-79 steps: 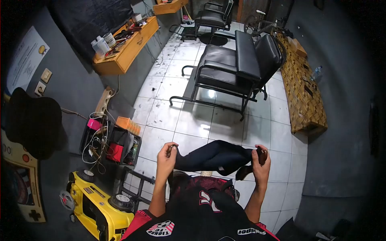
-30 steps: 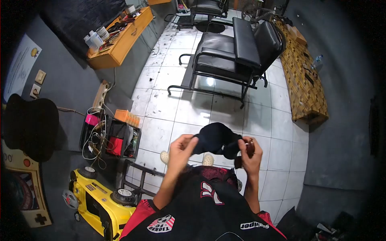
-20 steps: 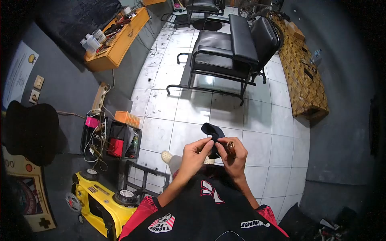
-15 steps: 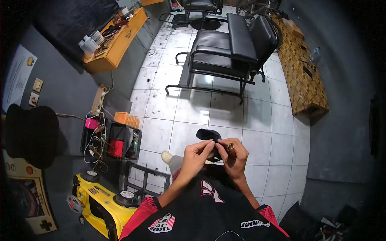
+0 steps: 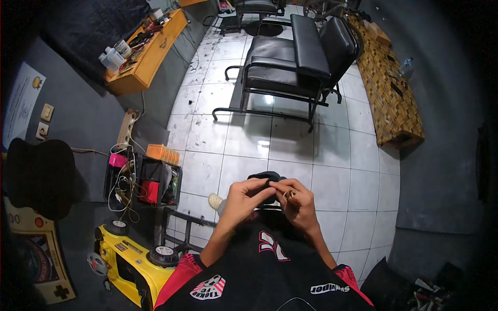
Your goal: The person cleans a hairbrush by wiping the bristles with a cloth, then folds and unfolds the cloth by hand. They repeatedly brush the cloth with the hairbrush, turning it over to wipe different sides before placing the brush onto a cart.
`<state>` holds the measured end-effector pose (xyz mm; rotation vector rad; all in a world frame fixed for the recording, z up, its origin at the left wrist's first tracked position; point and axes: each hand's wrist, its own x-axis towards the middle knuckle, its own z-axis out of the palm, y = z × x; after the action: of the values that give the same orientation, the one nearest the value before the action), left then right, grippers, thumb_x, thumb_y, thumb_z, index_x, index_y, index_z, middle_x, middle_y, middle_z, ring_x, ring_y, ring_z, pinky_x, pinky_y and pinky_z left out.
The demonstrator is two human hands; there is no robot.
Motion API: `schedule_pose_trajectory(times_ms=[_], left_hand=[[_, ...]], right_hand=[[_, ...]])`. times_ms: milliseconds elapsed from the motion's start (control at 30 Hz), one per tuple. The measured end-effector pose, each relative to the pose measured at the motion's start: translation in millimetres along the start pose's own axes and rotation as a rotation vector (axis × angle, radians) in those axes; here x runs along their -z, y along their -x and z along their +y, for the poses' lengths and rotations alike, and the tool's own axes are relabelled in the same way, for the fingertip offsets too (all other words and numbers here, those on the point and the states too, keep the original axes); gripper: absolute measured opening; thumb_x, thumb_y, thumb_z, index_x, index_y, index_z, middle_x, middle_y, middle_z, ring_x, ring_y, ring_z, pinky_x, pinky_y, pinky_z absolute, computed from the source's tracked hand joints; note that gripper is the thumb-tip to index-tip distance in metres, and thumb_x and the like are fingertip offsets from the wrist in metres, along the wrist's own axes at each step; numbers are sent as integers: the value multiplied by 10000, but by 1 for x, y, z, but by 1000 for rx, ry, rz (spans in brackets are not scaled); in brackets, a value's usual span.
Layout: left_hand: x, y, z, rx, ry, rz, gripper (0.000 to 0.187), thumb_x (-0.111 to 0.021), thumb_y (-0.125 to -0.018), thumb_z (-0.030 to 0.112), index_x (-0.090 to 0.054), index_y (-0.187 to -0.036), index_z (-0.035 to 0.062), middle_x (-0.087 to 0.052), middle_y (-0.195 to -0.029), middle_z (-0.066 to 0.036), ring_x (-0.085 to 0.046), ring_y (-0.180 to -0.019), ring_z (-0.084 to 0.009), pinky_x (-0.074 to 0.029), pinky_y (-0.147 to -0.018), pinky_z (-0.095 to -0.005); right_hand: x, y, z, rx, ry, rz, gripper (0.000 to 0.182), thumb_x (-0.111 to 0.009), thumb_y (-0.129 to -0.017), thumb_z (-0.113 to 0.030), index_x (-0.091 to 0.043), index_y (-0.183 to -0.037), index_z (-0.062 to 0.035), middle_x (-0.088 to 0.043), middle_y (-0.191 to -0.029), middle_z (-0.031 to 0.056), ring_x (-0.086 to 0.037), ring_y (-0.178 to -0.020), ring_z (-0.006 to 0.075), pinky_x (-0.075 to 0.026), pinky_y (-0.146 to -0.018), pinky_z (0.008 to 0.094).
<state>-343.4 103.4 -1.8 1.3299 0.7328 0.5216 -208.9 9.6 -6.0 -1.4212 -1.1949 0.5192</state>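
In front of my chest, both hands pinch a dark cloth item (image 5: 270, 175), whose far edge shows beyond the fingers. My left hand (image 5: 244, 199) has its thumb and forefinger closed on the near edge of the cloth. Close beside it, my right hand (image 5: 298, 202) pinches the same cloth with thumb and forefinger. A small shiny brown object (image 5: 291, 197) is tucked into the right palm, and I cannot tell what it is. Much of the cloth is hidden behind my fingers.
A black padded chair (image 5: 280, 62) stands ahead on white tiles. A wooden drawer shelf (image 5: 148, 67) holds bottles and tools at left, above a cart (image 5: 142, 176) with cables. An upturned yellow wheeled machine (image 5: 129, 264) lies lower left; a woven-pattern bench (image 5: 384, 93) lines the right.
Both hands have shifted slightly to the left, and the left wrist has turned. The cloth's far part has changed shape and now lies more behind the fingers.
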Motion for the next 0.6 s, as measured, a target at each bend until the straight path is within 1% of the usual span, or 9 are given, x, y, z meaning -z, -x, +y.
schedule_pose_trajectory(times_ms=[67, 167, 267, 300, 367, 467, 567, 600], left_hand=[[4, 0, 7, -33, -81, -2, 214, -665, -802, 49, -649, -991, -52, -655, -868, -83, -588, -798, -100, -464, -683, -216], [7, -1, 13, -144, -210, -23, 183, -650, -797, 38, -658, -966, -34, -654, -855, -106, -602, -778, -129, -466, -676, -226], [7, 0, 20, -268, -314, -28, 163, -629, -797, 24, -653, -946, -37, -645, -856, -118, -607, -774, -145, -468, -677, -237], [6, 0, 24, -311, -349, -30, 155, -621, -797, 18, -649, -938, -40, -641, -856, -121, -608, -774, -149, -469, -678, -242], [7, -2, 31, -319, -413, -34, 143, -618, -793, 21, -637, -923, -36, -632, -856, -120, -610, -769, -157, -467, -657, -240], [3, -1, 38, -348, -464, -80, 140, -625, -785, 19, -621, -915, -32, -617, -859, -115, -613, -760, -173, -469, -634, -245], [-2, -4, 37, -423, -494, -87, 147, -632, -776, 0, -617, -919, -31, -608, -866, -109, -615, -753, -186, -476, -624, -257], [-3, -4, 37, -456, -506, -80, 151, -634, -773, -8, -618, -921, -31, -606, -869, -107, -615, -751, -189, -479, -622, -262]], right_hand=[[4, 0, 2, 6, -23, -49, 212, -651, -775, 1, -638, -987, -6, -601, -939, 114, -607, -739, 183, -476, -658, 260], [4, -3, -8, -193, -105, 60, 213, -656, -773, -8, -605, -980, 1, -592, -960, 109, -606, -756, 178, -476, -672, 263], [1, -7, 2, -5, -27, 78, 212, -655, -776, -11, -577, -972, 1, -590, -927, 108, -605, -755, 173, -475, -672, 262], [3, -6, 3, -38, -37, 45, 212, -658, -775, -14, -578, -971, 0, -590, -917, 107, -606, -755, 175, -475, -672, 264], [6, -4, 1, -104, -55, -20, 213, -663, -772, -20, -581, -968, -2, -590, -897, 106, -608, -757, 179, -476, -672, 269], [8, -6, -5, -154, -79, -30, 210, -658, -768, -21, -579, -961, 0, -595, -884, 107, -606, -749, 179, -475, -663, 274], [3, -5, 5, -54, -32, 27, 223, -641, -730, 42, -588, -941, -8, -594, -849, 76, -562, -714, 136, -445, -633, 243], [2, -5, 4, -52, -6, 41, 215, -649, -730, 35, -585, -931, -9, -588, -833, 73, -558, -703, 138, -447, -628, 245]])
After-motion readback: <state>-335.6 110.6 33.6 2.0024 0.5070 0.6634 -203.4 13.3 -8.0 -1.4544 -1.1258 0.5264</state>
